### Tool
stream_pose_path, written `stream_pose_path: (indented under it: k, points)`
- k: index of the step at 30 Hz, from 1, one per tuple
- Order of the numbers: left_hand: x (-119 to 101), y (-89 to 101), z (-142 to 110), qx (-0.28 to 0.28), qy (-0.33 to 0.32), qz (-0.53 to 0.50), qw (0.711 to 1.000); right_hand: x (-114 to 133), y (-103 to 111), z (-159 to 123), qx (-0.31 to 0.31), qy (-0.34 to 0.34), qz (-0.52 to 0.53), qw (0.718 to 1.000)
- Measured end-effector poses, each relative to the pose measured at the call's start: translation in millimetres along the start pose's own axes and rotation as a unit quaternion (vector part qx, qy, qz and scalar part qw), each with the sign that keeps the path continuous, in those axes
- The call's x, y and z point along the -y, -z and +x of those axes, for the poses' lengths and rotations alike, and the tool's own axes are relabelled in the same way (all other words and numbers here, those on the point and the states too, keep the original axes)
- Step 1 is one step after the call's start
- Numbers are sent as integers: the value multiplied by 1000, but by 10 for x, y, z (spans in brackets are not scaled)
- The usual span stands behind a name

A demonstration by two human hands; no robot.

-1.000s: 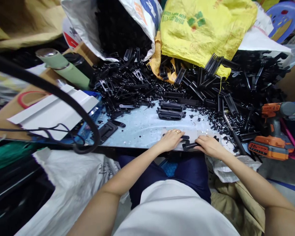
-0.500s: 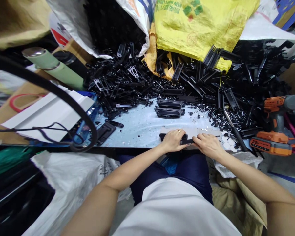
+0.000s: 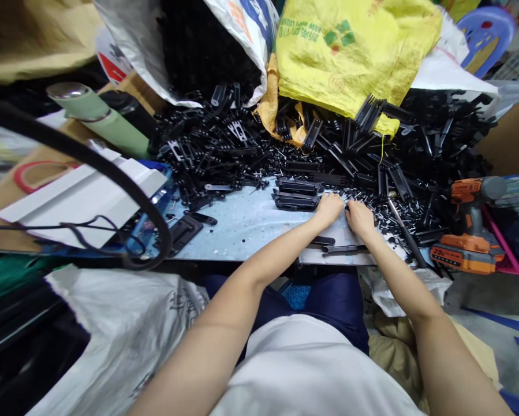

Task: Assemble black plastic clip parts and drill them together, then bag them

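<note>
Small screws lie scattered on the R half of the worktable, back from the front edge, & we've got both hands at their L side: L hand just beside the R end of the stacked blk units, R hand close by. Fingers on both curled, tips mostly hidden, so we can't tell how far open or if they've hold of anything. Loose blk parts lie nr the front edge, drill nr R front corner.
</note>
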State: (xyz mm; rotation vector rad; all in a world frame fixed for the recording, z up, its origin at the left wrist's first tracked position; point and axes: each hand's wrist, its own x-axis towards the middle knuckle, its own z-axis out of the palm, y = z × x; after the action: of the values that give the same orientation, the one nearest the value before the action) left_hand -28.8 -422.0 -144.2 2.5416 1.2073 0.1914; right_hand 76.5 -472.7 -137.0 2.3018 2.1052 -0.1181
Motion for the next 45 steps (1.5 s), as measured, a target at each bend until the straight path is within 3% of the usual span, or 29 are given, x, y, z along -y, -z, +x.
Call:
stream_pose_path:
  k: [3,5,8,10,13,16,19,22,30,35,38,45]
  points:
    - [112,59,-50,-15,-3,-16,1000,-113,10,-75,-32,54,111,992]
    - [281,104,-318,-60,-5,-55,997,-188,40,-225,-32,106,213,971]
    - [587,148,-866,-135,6,-133,982,-181,100,-451,32,139,316,938]
    - [750,146,-1187,-156,17,-149,976,-93,144,-535,63,140,318,936]
    - [863,103,-1459,-156,27,-119,980,92,229,-572,72,157,221,960]
    - [850,78,-1504,-148,28,-57,987,250,335,-586,85,186,87,975]
    - [792,97,-1461,-120,6,-2,993,323,413,-604,112,209,29,971]
    - [752,82,-1439,-97,-34,38,994,308,410,-599,103,214,34,971]
    - [885,-256,-1520,-170,-125,14,977,134,22,-588,62,267,95,957]
    - [945,-296,-1557,-169,-85,-23,982,-88,-280,-717,-23,308,157,938]
    - [967,-304,-1532,-174,-83,-51,980,-227,-395,-752,-24,337,153,929]
    - [923,-339,-1616,-223,-35,-56,973,-212,-307,-713,-41,344,75,935]
